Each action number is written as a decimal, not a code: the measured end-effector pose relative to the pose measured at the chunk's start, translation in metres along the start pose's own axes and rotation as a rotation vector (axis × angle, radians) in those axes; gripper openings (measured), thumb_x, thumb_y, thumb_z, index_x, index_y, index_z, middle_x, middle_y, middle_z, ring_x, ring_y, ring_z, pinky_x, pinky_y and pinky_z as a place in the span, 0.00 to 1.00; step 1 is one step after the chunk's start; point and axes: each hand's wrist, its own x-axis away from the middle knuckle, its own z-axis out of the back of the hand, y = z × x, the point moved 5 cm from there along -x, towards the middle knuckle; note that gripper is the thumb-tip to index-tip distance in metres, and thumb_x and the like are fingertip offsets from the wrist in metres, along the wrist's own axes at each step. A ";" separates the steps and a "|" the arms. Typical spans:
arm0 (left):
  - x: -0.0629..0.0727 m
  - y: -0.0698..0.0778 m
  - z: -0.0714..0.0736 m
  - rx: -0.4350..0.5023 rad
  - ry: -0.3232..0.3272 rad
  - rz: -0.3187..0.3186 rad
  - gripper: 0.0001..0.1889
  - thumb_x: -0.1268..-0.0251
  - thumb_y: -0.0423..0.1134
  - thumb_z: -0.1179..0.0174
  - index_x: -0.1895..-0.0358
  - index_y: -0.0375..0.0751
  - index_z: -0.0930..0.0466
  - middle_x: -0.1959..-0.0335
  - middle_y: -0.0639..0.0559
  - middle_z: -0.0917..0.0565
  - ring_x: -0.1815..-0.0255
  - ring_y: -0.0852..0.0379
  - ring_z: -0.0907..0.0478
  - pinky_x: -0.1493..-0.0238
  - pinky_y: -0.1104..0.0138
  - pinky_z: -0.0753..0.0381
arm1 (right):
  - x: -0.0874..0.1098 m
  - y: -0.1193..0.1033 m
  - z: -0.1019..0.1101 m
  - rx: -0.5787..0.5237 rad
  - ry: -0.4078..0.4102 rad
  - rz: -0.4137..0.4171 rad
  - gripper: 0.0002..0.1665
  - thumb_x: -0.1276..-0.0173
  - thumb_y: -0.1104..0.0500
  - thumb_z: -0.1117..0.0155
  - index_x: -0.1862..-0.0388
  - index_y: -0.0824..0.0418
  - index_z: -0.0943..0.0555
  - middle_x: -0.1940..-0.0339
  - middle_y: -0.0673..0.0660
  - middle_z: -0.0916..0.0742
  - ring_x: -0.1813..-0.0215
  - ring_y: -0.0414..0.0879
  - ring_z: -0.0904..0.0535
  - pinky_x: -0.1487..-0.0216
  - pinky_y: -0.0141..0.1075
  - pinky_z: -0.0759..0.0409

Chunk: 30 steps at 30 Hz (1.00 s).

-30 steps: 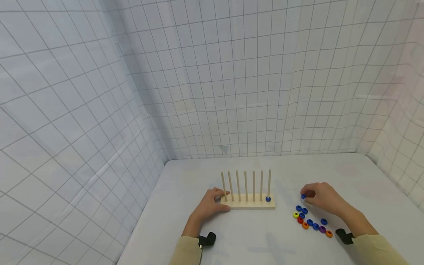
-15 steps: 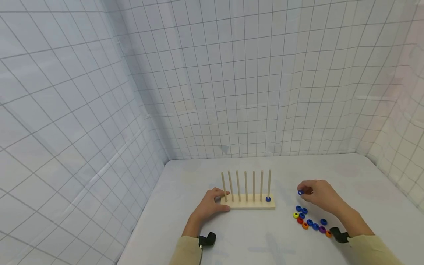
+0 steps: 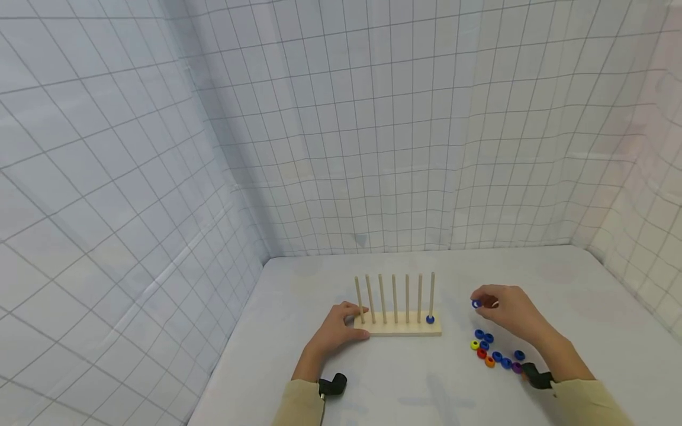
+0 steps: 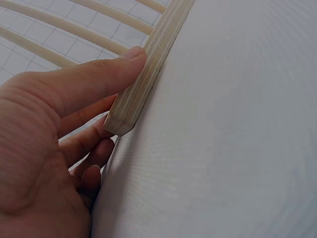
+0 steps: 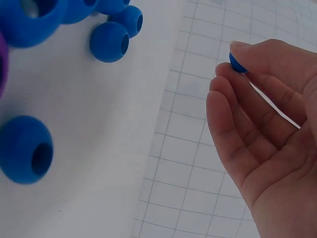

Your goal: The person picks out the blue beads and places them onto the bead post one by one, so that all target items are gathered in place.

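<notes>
A pale wooden base (image 3: pixel 396 324) with several upright pegs stands on the table, and a blue bead (image 3: pixel 430 319) sits at the foot of its rightmost peg. My left hand (image 3: pixel 335 328) grips the left end of this base (image 4: pixel 148 64); in the left wrist view the thumb lies along its edge with fingers behind. Above the table to the right, my right hand (image 3: pixel 508 307) pinches a blue bead (image 3: pixel 476 303) between thumb and fingertips. Most of that bead (image 5: pixel 237 64) is hidden behind the thumb in the right wrist view.
Loose beads lie in a cluster below my right hand: several blue ones (image 3: pixel 497 356), a yellow one (image 3: pixel 475 344), a red one (image 3: pixel 482 353), an orange one (image 3: pixel 490 361) and a purple one (image 3: pixel 517 367). A white gridded curtain (image 3: pixel 351 148) rises behind the table.
My right hand has lifted the blue bead and carried it left, toward the pegs. My left hand stays in place on the base.
</notes>
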 end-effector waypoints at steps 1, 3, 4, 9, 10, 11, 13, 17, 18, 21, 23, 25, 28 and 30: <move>0.000 0.000 0.000 0.004 0.000 0.001 0.29 0.49 0.49 0.22 0.40 0.53 0.16 0.47 0.56 0.22 0.41 0.49 0.32 0.36 0.46 0.36 | 0.000 -0.001 0.001 -0.005 0.006 0.002 0.13 0.36 0.63 0.27 0.52 0.57 0.13 0.61 0.46 0.13 0.59 0.46 0.18 0.58 0.44 0.16; 0.000 -0.001 0.000 0.010 -0.002 0.002 0.29 0.48 0.49 0.22 0.40 0.54 0.16 0.47 0.56 0.22 0.40 0.48 0.33 0.36 0.46 0.36 | -0.001 -0.003 0.002 -0.014 0.023 0.010 0.13 0.36 0.63 0.27 0.52 0.57 0.13 0.61 0.46 0.13 0.59 0.45 0.18 0.58 0.44 0.16; -0.001 -0.001 0.000 0.012 -0.003 0.002 0.29 0.48 0.49 0.22 0.40 0.54 0.16 0.47 0.56 0.22 0.40 0.48 0.33 0.36 0.46 0.36 | -0.001 -0.004 0.004 -0.016 0.033 0.016 0.13 0.36 0.63 0.27 0.53 0.57 0.13 0.61 0.46 0.13 0.59 0.45 0.18 0.58 0.44 0.16; -0.001 -0.002 0.000 0.018 -0.008 -0.005 0.29 0.47 0.49 0.22 0.39 0.52 0.17 0.46 0.55 0.22 0.38 0.47 0.33 0.35 0.45 0.36 | -0.003 -0.011 0.007 -0.018 0.059 0.038 0.13 0.36 0.63 0.27 0.53 0.55 0.13 0.61 0.46 0.13 0.59 0.44 0.18 0.58 0.44 0.16; -0.001 -0.002 0.000 0.016 -0.009 -0.007 0.29 0.47 0.49 0.22 0.39 0.52 0.17 0.46 0.55 0.22 0.38 0.46 0.33 0.35 0.45 0.36 | -0.003 -0.012 0.008 -0.018 0.063 0.039 0.12 0.36 0.63 0.27 0.53 0.54 0.13 0.61 0.46 0.13 0.59 0.44 0.18 0.58 0.43 0.16; -0.001 -0.002 0.000 0.015 -0.010 -0.007 0.29 0.47 0.49 0.22 0.39 0.52 0.17 0.46 0.55 0.22 0.38 0.46 0.33 0.35 0.46 0.36 | -0.003 -0.013 0.008 -0.018 0.066 0.042 0.12 0.36 0.63 0.27 0.53 0.53 0.13 0.61 0.46 0.13 0.59 0.44 0.18 0.58 0.43 0.16; -0.002 -0.002 -0.001 0.010 -0.010 -0.008 0.29 0.48 0.49 0.22 0.39 0.52 0.16 0.46 0.55 0.22 0.37 0.46 0.33 0.35 0.45 0.36 | -0.003 -0.015 0.009 -0.019 0.075 0.045 0.12 0.36 0.63 0.27 0.53 0.53 0.13 0.61 0.45 0.13 0.59 0.43 0.18 0.58 0.43 0.16; -0.002 -0.003 -0.001 0.010 -0.009 -0.008 0.29 0.48 0.49 0.22 0.40 0.52 0.16 0.46 0.55 0.22 0.37 0.46 0.33 0.35 0.45 0.36 | -0.004 -0.018 0.010 -0.027 0.092 0.057 0.12 0.36 0.63 0.27 0.54 0.52 0.13 0.62 0.45 0.13 0.60 0.42 0.18 0.57 0.43 0.16; -0.002 -0.003 -0.001 0.009 -0.007 -0.010 0.29 0.48 0.49 0.22 0.40 0.52 0.16 0.46 0.55 0.22 0.37 0.46 0.33 0.36 0.45 0.36 | -0.004 -0.020 0.010 -0.031 0.095 0.059 0.12 0.36 0.63 0.27 0.54 0.52 0.13 0.62 0.44 0.13 0.60 0.42 0.18 0.57 0.42 0.16; -0.003 -0.004 -0.001 0.008 -0.006 -0.012 0.29 0.48 0.49 0.22 0.40 0.53 0.16 0.46 0.55 0.22 0.37 0.46 0.33 0.36 0.45 0.36 | -0.005 -0.023 0.011 -0.038 0.101 0.069 0.12 0.36 0.62 0.27 0.54 0.52 0.13 0.62 0.44 0.13 0.60 0.42 0.18 0.57 0.41 0.16; -0.003 -0.004 -0.002 0.007 -0.004 -0.011 0.29 0.48 0.49 0.22 0.40 0.53 0.16 0.46 0.55 0.22 0.37 0.46 0.33 0.36 0.45 0.36 | -0.006 -0.025 0.012 -0.045 0.102 0.076 0.12 0.36 0.62 0.27 0.54 0.52 0.13 0.62 0.44 0.13 0.60 0.41 0.18 0.58 0.40 0.16; -0.003 -0.004 -0.001 0.011 -0.005 -0.007 0.29 0.49 0.50 0.22 0.40 0.53 0.16 0.46 0.55 0.22 0.37 0.46 0.33 0.35 0.45 0.36 | -0.006 -0.027 0.013 -0.050 0.105 0.084 0.12 0.36 0.62 0.27 0.54 0.52 0.13 0.61 0.44 0.13 0.60 0.41 0.18 0.58 0.38 0.17; -0.002 -0.003 -0.001 0.013 -0.006 -0.007 0.30 0.49 0.50 0.22 0.40 0.53 0.16 0.45 0.55 0.22 0.37 0.46 0.33 0.35 0.45 0.36 | -0.007 -0.031 0.014 -0.053 0.112 0.099 0.12 0.36 0.63 0.27 0.53 0.52 0.13 0.61 0.44 0.13 0.60 0.40 0.18 0.57 0.37 0.17; -0.002 -0.003 -0.001 0.013 -0.008 -0.009 0.30 0.48 0.50 0.22 0.40 0.53 0.16 0.45 0.55 0.22 0.37 0.46 0.33 0.35 0.45 0.36 | -0.007 -0.033 0.015 -0.049 0.117 0.106 0.13 0.36 0.62 0.27 0.53 0.52 0.13 0.61 0.44 0.13 0.60 0.40 0.18 0.57 0.37 0.17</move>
